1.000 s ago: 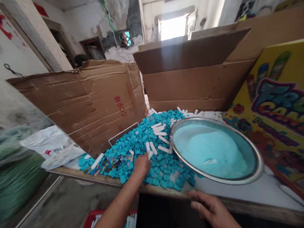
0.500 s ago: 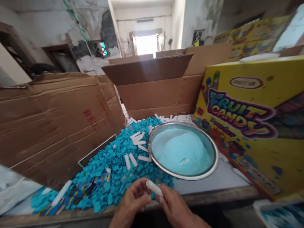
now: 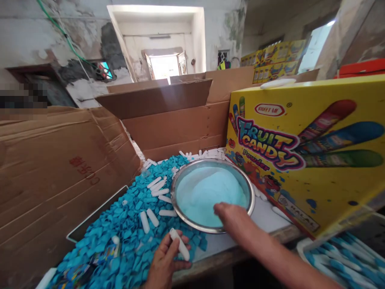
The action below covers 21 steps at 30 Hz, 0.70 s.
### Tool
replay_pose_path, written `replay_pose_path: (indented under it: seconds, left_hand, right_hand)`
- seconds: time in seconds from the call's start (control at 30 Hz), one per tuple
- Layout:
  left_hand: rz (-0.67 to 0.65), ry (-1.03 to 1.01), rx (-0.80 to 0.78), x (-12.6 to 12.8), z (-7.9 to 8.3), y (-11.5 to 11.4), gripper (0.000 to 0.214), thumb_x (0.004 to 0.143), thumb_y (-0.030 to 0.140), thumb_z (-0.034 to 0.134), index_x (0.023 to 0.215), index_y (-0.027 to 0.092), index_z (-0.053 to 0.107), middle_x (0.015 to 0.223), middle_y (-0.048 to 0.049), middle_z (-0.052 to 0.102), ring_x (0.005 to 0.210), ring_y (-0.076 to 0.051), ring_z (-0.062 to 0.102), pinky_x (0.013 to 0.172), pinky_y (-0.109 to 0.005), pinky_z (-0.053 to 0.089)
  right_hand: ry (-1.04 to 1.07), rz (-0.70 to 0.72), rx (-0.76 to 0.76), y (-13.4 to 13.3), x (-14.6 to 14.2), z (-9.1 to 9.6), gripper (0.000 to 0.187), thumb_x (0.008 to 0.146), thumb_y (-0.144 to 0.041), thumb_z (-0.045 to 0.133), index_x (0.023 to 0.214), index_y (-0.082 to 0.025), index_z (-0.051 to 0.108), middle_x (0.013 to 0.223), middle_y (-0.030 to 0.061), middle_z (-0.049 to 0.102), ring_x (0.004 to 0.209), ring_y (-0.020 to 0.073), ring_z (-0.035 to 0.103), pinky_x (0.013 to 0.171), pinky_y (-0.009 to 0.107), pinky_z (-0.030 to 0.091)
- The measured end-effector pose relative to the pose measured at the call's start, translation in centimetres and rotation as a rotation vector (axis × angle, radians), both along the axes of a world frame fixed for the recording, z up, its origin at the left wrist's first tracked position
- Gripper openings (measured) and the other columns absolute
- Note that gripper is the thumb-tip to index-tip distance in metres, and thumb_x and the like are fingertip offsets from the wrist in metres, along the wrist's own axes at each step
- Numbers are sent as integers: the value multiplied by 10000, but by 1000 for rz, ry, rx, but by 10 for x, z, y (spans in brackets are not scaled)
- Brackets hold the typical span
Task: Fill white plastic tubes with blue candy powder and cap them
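My left hand [image 3: 165,261] holds a small white plastic tube [image 3: 179,244] upright-tilted at the near edge of the table. My right hand [image 3: 231,215] reaches into a steel bowl [image 3: 251,192] heaped with light blue powder [image 3: 207,192]; its fingers rest on the powder near the bowl's front rim, and I cannot see whether it holds anything. A spread of blue caps [image 3: 132,224] covers the table left of the bowl, with several loose white tubes [image 3: 154,188] lying on top.
Brown cardboard walls [image 3: 60,168] stand left and behind the pile. A yellow "Fruit Candy" box [image 3: 303,160] stands at the right. A tray of filled blue-and-white sticks [image 3: 343,257] sits low at the right. Printed wrappers [image 3: 105,255] lie among the caps.
My left hand picked a white tube from the pile. Both hands met on it at the table edge, then my right hand left it and moved forward into the powder bowl.
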<state>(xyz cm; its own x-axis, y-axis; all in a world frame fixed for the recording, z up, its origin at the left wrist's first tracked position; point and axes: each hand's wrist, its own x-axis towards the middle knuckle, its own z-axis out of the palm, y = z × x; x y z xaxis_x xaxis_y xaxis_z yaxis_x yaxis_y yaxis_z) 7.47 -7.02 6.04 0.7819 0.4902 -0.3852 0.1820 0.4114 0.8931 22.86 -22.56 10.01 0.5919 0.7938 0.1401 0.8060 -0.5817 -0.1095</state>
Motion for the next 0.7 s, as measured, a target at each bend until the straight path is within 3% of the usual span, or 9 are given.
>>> replay_pose_path:
  seconds: [0.07, 0.2, 0.4, 0.7]
  left_hand:
    - [-13, 20, 10, -5, -1, 4, 499, 576, 560, 663, 931, 222, 568, 846, -62, 667, 838, -289, 618, 574, -363, 519]
    - [9, 25, -23, -13, -7, 5, 498, 572, 542, 681, 922, 206, 569, 818, -67, 671, 812, -302, 629, 553, -365, 516]
    - [150, -5, -76, -21, -11, 5, 548, 490, 548, 746, 873, 184, 602, 733, -69, 681, 754, -315, 641, 497, -348, 507]
    - [216, -15, -86, -30, -18, 15, 585, 425, 535, 788, 853, 169, 631, 703, -68, 685, 749, -330, 650, 443, -315, 490]
  right_hand:
    - [-17, 48, -159, -4, 37, 8, 223, 795, -61, 456, 886, -157, 635, 841, 102, 660, 720, 200, 632, 543, 242, 375]
    - [45, 202, -263, 5, 79, 0, 234, 692, -52, 558, 849, -177, 679, 859, 74, 665, 719, 194, 630, 547, 229, 387]
    - [69, 267, -333, 21, 81, -20, 172, 669, -12, 561, 717, -122, 684, 784, 126, 671, 665, 209, 610, 532, 265, 404]
    - [60, 270, -230, 18, 83, -34, 216, 737, -13, 498, 742, -156, 659, 805, 124, 660, 663, 192, 580, 594, 316, 419]
